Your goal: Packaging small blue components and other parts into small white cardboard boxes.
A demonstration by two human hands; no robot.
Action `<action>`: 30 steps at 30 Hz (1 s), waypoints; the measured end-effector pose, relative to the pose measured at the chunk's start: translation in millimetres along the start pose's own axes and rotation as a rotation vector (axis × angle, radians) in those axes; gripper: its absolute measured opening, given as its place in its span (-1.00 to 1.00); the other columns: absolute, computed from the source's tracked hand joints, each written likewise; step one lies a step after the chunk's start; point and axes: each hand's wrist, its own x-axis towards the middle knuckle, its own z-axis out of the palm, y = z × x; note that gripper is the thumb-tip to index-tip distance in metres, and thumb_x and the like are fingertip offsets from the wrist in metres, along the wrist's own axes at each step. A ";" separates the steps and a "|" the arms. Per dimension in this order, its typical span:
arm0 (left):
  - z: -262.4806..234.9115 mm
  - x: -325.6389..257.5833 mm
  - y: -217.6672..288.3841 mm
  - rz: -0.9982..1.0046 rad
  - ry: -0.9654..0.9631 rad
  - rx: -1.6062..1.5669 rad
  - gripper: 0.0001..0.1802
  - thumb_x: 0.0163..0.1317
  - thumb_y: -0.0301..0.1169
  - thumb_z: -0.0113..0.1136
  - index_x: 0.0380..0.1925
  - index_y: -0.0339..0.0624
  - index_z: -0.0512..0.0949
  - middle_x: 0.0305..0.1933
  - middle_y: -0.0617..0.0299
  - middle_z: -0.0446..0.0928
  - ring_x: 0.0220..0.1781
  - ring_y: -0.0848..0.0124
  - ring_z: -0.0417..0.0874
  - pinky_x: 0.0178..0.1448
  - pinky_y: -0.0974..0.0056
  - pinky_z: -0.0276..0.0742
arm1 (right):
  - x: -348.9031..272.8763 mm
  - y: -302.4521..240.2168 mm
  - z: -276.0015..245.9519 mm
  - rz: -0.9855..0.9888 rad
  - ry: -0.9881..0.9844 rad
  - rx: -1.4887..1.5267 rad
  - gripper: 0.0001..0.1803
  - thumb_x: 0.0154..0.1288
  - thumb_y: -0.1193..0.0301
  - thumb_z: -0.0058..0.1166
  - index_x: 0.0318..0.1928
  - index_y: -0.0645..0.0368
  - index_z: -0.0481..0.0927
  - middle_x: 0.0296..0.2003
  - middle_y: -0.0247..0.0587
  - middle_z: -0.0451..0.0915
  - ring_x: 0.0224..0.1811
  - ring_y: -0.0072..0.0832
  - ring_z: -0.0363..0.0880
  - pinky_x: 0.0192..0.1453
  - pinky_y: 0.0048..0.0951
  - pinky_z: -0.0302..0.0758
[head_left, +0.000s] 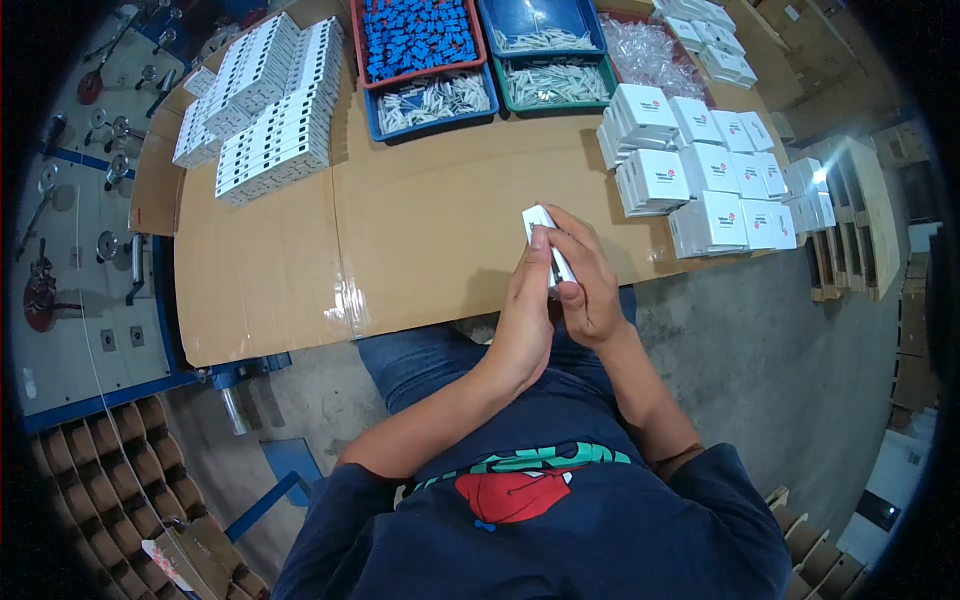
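Both of my hands are closed round one small white box (pixel 537 217) just above the near edge of the cardboard-covered table. My left hand (pixel 527 312) presses along its left side, thumb on top. My right hand (pixel 588 275) wraps the other side with bent fingers. The far end of the box sticks out beyond my fingers, and a narrow strip of it with a dark mark shows between my hands. The rest is hidden by my palms and fingers.
Stacked white boxes with dark squares (pixel 275 145) stand at the left. White printed boxes (pixel 712 170) are piled at the right. Along the back are a red tray of blue pieces (pixel 357 40), blue and green trays (pixel 508 104) of white pieces, and clear plastic bags (pixel 650 55).
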 end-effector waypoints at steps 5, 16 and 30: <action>-3.9 2.2 15.7 -0.148 -0.027 -0.057 -0.23 0.56 0.31 -0.24 0.40 -0.07 0.35 0.18 0.20 0.55 0.20 0.38 0.59 0.29 0.27 0.48 | 16.5 -18.9 -7.4 0.059 -0.050 -0.015 -0.22 0.47 -0.10 0.10 0.40 0.29 0.45 0.44 0.23 0.33 0.42 0.08 0.41 0.47 -0.06 0.35; -37.1 10.9 22.3 -0.155 -0.201 0.290 -0.16 0.56 0.32 -0.35 0.50 -0.12 0.17 0.22 0.13 0.52 0.24 0.30 0.60 0.25 0.19 0.56 | 23.5 -16.4 -31.6 0.123 -0.271 -0.116 -0.11 0.15 0.10 0.48 0.45 0.14 0.44 0.51 0.05 0.30 0.51 0.01 0.32 0.53 -0.12 0.32; 1.7 1.0 27.2 0.019 -0.244 -0.074 -0.19 0.56 0.31 -0.30 0.61 0.12 0.08 0.52 0.19 0.30 0.50 0.28 0.40 0.51 0.15 0.37 | 40.1 -15.1 -23.2 -0.129 -0.132 -0.270 0.08 0.13 -0.34 0.26 0.34 0.37 0.45 0.19 0.17 0.48 0.21 0.07 0.51 0.27 -0.08 0.49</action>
